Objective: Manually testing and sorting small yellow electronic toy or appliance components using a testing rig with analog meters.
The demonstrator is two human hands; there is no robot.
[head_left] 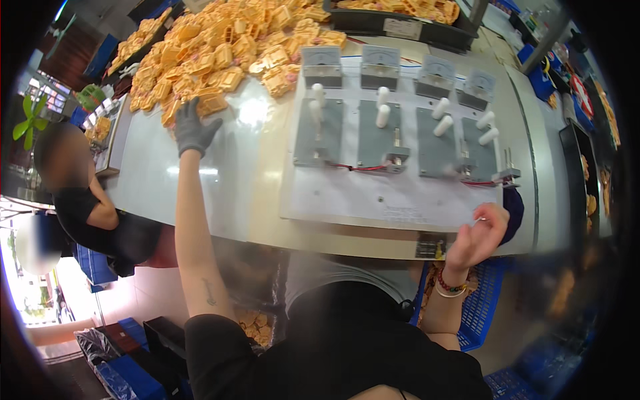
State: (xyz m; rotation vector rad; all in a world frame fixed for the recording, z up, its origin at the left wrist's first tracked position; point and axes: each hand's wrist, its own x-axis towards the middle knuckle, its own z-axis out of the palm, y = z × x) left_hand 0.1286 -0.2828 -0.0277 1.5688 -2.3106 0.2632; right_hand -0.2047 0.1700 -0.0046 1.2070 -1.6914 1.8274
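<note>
My left hand (195, 130), in a grey glove, reaches to the near edge of a large pile of orange-yellow plastic parts (220, 50). Its thumb is spread away from the fingers, which meet the loose parts; none is gripped. At the right, my bare right hand (479, 239) is by the near right corner of a white test board (347, 200). Its fingers are curled in; a tiny pale spot shows at them, too small to name. On the board stand several analog meters (381, 65) and grey plates (381, 133) with white pegs and metal clamps.
A dark tray of orange parts (400, 25) lies at the back. Beneath the table's right front edge is a blue basket (481, 303). A round dark purple thing (512, 213) sits beside my right hand. Another person (83, 193) sits at the left.
</note>
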